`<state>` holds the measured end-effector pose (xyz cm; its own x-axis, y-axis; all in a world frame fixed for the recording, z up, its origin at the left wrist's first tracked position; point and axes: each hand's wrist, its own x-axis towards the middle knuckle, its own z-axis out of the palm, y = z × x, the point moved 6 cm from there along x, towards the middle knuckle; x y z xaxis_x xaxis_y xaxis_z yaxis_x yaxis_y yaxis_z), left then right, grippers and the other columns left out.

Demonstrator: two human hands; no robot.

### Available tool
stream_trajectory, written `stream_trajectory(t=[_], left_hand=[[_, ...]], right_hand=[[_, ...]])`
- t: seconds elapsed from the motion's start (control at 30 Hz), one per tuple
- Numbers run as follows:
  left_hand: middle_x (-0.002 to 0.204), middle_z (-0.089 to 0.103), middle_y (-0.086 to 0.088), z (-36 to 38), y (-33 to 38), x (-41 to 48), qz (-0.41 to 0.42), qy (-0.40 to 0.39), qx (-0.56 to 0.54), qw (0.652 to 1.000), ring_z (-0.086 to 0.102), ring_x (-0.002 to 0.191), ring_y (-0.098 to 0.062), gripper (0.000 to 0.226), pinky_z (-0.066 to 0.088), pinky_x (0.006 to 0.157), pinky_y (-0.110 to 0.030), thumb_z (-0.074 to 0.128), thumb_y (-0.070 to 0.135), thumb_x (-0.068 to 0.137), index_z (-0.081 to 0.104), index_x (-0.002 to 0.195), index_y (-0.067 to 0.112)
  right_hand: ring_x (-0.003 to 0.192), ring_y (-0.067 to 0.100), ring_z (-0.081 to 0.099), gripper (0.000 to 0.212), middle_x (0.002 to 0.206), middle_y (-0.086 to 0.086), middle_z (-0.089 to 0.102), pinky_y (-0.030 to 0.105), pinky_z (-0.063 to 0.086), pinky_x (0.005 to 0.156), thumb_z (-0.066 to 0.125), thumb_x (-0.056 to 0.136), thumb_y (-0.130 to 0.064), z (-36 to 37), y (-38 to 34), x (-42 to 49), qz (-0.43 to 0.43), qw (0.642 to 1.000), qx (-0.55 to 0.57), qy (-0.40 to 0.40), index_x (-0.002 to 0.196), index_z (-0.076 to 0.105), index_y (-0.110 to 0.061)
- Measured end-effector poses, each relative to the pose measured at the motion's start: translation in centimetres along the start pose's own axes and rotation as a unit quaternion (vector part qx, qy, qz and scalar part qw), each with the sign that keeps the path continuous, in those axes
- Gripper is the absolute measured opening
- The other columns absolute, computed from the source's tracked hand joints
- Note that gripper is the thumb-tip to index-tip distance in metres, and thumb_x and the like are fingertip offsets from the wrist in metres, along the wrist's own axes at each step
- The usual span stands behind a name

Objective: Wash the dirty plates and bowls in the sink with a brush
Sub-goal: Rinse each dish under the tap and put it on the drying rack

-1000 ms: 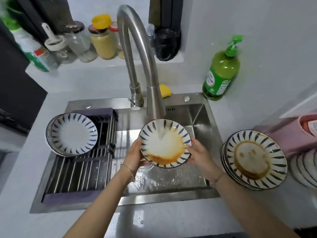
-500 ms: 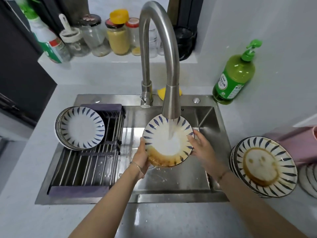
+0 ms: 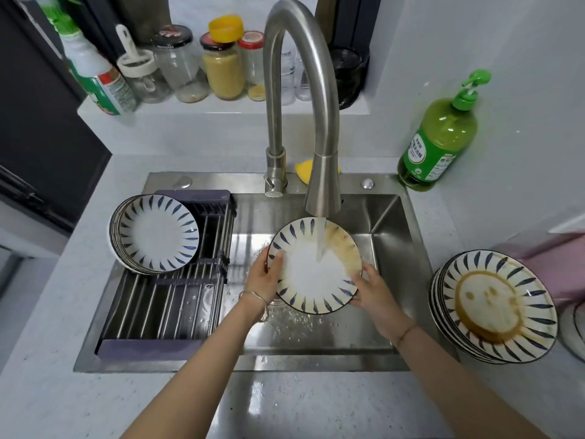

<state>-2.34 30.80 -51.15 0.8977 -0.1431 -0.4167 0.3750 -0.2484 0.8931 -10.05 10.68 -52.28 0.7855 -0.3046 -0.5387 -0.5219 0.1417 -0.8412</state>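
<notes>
Under the tap, left hand grips plate rim at 9 o'clock, right hand at 4; risk: wet rim slips, plate chips.

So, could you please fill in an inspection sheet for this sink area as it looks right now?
Surface: pale counter around a steel sink, splashes on its floor.
Job's things: stained plate under the running faucet; dirty stack on the right; clean stack on the drying rack; no brush in either hand.
Clutter: jars on the ledge, green soap bottle, yellow sponge.
Grippers: left hand and right hand grip the plate's opposite rims.
Cables: nothing seen.
Surroundings: grey wall, pink object at far right.
</notes>
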Motion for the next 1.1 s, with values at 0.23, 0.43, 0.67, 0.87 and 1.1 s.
stream_trajectory(t=[0.23,0.43,0.67,0.87,1.1], left_hand=[[0.124,0.060,-0.001,0.4,-1.2,0.5,-0.082,0.043,-0.087,0.992,0.061,0.099,-0.018,0.041,0.053,0.068,-0.017,0.043,0.047,0.098,0.048,0.131,0.022],[0.128,0.057,-0.007,2.5,-2.5,0.7,-0.149,0.016,-0.103,0.983,0.061,0.105,-0.027,0.056,0.052,0.084,-0.030,0.046,0.044,0.098,0.038,0.143,0.013],[0.132,0.054,-0.014,2.8,-2.2,1.5,-0.182,-0.041,-0.045,0.981,0.065,0.094,-0.021,0.063,0.048,0.060,-0.015,0.044,0.045,0.099,0.032,0.145,0.003],[0.098,0.069,-0.008,2.1,-1.7,2.8,-0.237,-0.083,-0.098,0.963,0.068,0.079,-0.020,0.061,0.060,0.062,-0.033,0.032,0.064,0.094,0.060,0.110,0.012],[0.139,0.048,-0.003,2.9,-2.2,2.1,-0.245,-0.108,-0.102,0.958,0.056,0.104,-0.023,0.068,0.054,0.062,-0.031,0.024,0.066,0.094,0.034,0.146,0.024]], right_hand=[[0.080,0.006,0.068,0.028,0.101,0.003,0.069,0.030,0.058,0.076,0.047,0.099,-0.012,-0.2,-4.0,0.1,-0.115,0.992,-0.042,0.001,0.126,0.052,-0.010],[0.126,0.002,0.046,0.055,0.142,-0.007,0.046,0.025,0.035,0.108,0.060,0.092,-0.020,-1.4,-4.6,-0.9,-0.252,0.930,-0.267,0.003,0.143,0.038,-0.022],[0.136,0.004,0.035,0.055,0.131,-0.019,0.056,0.049,-0.001,0.118,0.052,0.080,-0.070,0.5,-2.2,-1.7,-0.420,0.737,-0.523,-0.079,0.123,0.061,-0.037],[0.099,-0.003,0.061,0.035,0.107,-0.015,0.071,0.024,0.032,0.106,0.051,0.089,-0.047,2.0,-3.1,-0.8,-0.427,0.778,-0.447,-0.111,0.110,0.071,-0.029],[0.080,0.020,0.068,0.019,0.088,0.004,0.072,0.025,0.055,0.063,0.059,0.094,-0.027,1.4,-2.3,2.3,-0.074,0.997,-0.008,-0.029,0.099,0.069,-0.011]])
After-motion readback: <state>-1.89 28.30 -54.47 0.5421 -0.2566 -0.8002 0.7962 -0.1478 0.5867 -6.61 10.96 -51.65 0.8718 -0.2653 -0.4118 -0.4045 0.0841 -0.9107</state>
